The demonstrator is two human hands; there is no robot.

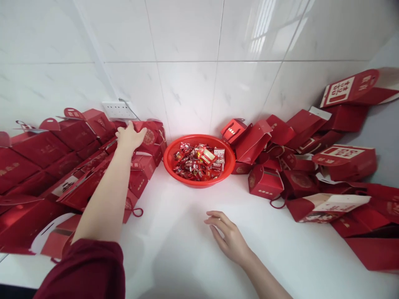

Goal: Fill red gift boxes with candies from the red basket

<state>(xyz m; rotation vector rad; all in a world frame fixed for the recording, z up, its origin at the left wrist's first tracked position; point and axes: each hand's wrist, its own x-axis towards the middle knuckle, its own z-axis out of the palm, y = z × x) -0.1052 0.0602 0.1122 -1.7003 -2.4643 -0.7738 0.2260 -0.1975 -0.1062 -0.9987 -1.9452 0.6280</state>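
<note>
My left hand [131, 138] reaches to the back of the left-hand pile and touches a red gift box [149, 135] by the wall. Its thumb and fingers are spread, and the fingertips are partly hidden. Over the white tabletop hovers my right hand [229, 236], its fingers loosely curved and apart, holding nothing. Between and beyond the hands, a red plastic basket [199, 185] stands against the wall. Many small wrapped sweets [198, 164], mostly in red wrappers, lie in it.
Stacked red gift boxes [40, 149] crowd the left side. More red boxes [343, 162] are heaped loosely on the right, some tilted, with cord handles. A power socket [118, 110] with a cable is on the tiled wall [187, 33]. The white tabletop [174, 241] runs between the piles.
</note>
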